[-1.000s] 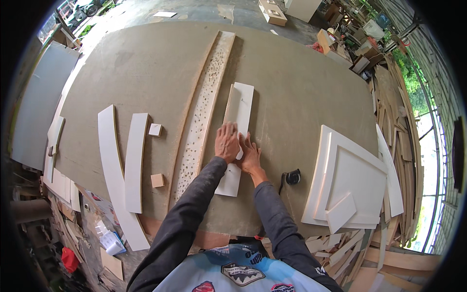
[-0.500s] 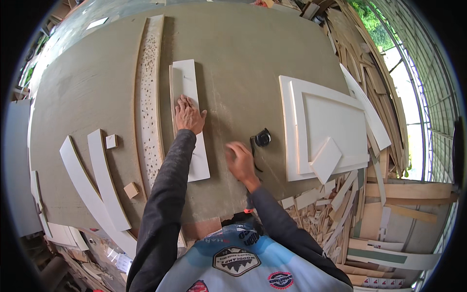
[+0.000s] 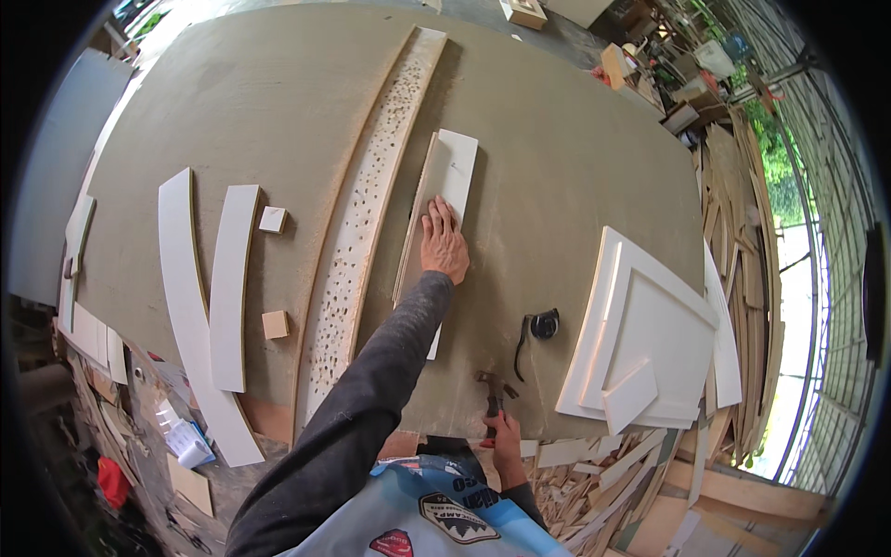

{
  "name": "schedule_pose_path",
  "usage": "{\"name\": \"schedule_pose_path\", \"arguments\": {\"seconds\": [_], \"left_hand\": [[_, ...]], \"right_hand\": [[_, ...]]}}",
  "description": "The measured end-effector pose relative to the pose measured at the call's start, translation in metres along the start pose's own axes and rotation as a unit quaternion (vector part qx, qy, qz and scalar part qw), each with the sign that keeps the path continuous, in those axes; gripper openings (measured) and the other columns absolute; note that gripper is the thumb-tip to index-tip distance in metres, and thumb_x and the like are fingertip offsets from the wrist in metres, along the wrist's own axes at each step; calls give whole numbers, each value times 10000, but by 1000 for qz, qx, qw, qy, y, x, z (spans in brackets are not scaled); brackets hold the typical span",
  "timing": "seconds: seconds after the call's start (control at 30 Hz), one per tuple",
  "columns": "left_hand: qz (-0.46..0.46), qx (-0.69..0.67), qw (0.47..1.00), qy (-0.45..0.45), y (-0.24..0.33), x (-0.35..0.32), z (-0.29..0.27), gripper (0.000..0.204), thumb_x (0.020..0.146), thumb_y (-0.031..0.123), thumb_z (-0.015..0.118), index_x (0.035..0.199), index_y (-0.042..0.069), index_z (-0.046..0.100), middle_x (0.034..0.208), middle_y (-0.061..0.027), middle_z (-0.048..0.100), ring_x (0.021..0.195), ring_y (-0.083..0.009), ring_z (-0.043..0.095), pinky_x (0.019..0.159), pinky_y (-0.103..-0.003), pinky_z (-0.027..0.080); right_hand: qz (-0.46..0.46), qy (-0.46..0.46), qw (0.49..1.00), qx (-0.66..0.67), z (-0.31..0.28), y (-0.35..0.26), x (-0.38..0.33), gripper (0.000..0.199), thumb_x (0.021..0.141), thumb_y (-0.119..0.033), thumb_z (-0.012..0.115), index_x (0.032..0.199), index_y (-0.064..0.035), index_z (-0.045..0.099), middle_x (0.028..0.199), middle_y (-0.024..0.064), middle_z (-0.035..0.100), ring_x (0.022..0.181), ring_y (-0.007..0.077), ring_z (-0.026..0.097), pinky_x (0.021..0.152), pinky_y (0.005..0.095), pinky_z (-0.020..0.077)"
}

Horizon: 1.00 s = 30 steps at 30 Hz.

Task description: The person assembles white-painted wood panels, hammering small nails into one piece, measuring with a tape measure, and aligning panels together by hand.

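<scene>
Nearest us, our right hand (image 3: 506, 444) sits at the near edge of the workbench (image 3: 232, 102), fingers wrapped shut around the handle of a claw hammer (image 3: 492, 401); the hammer head points away from us, out over the bench. Just beyond it and slightly right lies a small black tape measure (image 3: 543, 324) with its strap trailing toward us, not touched. Further out, our left hand (image 3: 442, 247) lies flat, fingers spread and extended, pressing down on a narrow white strip (image 3: 444, 200); it grips nothing, just palm pressure. The strip's long axis runs away from us, tilted slightly right at the far end, with the hand about mid-length. So the strip lies up and left of the hammer hand, well apart from it; the left hand is already on it, the right is the free striker. Just left of the strip, roughly parallel, a long perforated board (image 3: 371, 200). Further left: two curved white pieces (image 3: 200, 297) and two small wood blocks (image 3: 275, 324). Right side: a white panelled door piece (image 3: 650, 334). Offcuts are piled beyond the bench's right edge.
</scene>
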<state>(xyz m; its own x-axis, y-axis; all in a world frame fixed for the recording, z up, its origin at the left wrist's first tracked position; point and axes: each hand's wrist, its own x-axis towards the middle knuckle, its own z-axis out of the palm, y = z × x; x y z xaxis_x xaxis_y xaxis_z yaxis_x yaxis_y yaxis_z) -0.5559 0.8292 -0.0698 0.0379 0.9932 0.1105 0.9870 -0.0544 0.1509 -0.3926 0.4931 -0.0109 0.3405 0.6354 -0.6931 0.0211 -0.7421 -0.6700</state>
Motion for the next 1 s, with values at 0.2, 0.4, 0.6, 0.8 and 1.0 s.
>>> {"name": "schedule_pose_path", "arguments": {"seconds": [0.2, 0.4, 0.6, 0.8, 1.0], "left_hand": [[-1, -46, 999, -6, 3, -2, -6, 698, 914, 231, 434, 1476, -122, 219, 1575, -264, 169, 1465, -393, 188, 1180, -477, 204], [-3, -86, 996, -4, 6, -1, -9, 723, 897, 243, 442, 1475, -133, 224, 1578, -269, 163, 1475, -388, 165, 1178, -452, 202], [-13, -81, 997, -11, 0, -2, -6, 704, 907, 240, 431, 1477, -119, 226, 1579, -257, 163, 1467, -392, 178, 1180, -481, 205], [-5, -85, 996, -18, 4, 1, -7, 699, 908, 239, 428, 1480, -111, 229, 1579, -262, 164, 1476, -395, 160, 1185, -483, 188], [-17, -60, 998, -30, -3, 1, -8, 713, 906, 244, 439, 1484, -108, 215, 1581, -260, 162, 1480, -391, 148, 1186, -481, 186]], "right_hand": [[-153, -41, 985, 64, 34, -91, 15, 277, 950, -271, 635, 1044, -53, 493, 750, 46, 593, 544, 115, 587, 460, 254, 423], [-407, 38, 894, -186, 92, -207, 170, 315, 961, -307, 616, 997, -28, 474, 706, 120, 574, 572, 240, 579, 545, 376, 466], [-594, 80, 799, -52, 146, -302, 199, 305, 990, -269, 562, 1082, -2, 448, 709, 124, 574, 560, 237, 577, 549, 385, 467], [-473, 40, 778, -411, 154, -283, 261, 351, 1002, -342, 498, 1096, -13, 422, 811, 295, 627, 777, 535, 589, 651, 567, 451], [-553, 60, 826, -94, 166, -323, 221, 334, 993, -313, 531, 1096, -21, 406, 738, 256, 618, 637, 486, 582, 580, 501, 469]]}}
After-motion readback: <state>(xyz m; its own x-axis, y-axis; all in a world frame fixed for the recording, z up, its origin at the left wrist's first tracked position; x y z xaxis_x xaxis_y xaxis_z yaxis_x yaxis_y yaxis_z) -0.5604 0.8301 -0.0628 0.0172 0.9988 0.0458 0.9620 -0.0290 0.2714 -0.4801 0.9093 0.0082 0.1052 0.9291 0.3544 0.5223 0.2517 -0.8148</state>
